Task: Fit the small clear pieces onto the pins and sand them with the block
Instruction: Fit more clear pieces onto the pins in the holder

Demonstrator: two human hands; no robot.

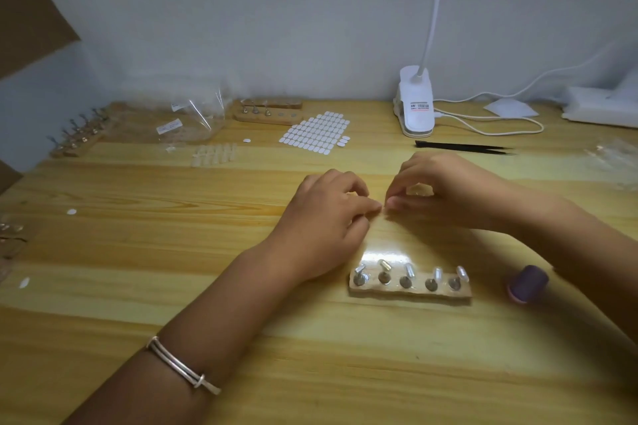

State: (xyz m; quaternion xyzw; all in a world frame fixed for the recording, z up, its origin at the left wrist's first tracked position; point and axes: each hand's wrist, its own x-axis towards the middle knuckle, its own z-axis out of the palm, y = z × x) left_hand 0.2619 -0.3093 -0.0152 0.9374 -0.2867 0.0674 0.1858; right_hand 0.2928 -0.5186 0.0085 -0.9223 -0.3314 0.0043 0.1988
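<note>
A wooden pin holder [411, 290] lies on the table in front of me, with several metal pins in it that each carry a small clear piece [385, 266]. Behind it my left hand [328, 221] and my right hand [445, 193] meet fingertip to fingertip above the table. The fingers of both are curled and seem to pinch something tiny between them, too small to make out. A purple sanding block [528, 285] lies to the right of the holder, untouched.
Loose clear pieces [214, 153] and a sheet of white adhesive tabs [316, 131] lie at the back. Two more pin holders [267, 114] [79, 138], plastic bags [196, 121], black tweezers [462, 147], and a white clip lamp [416, 107] with its cable stand near the wall.
</note>
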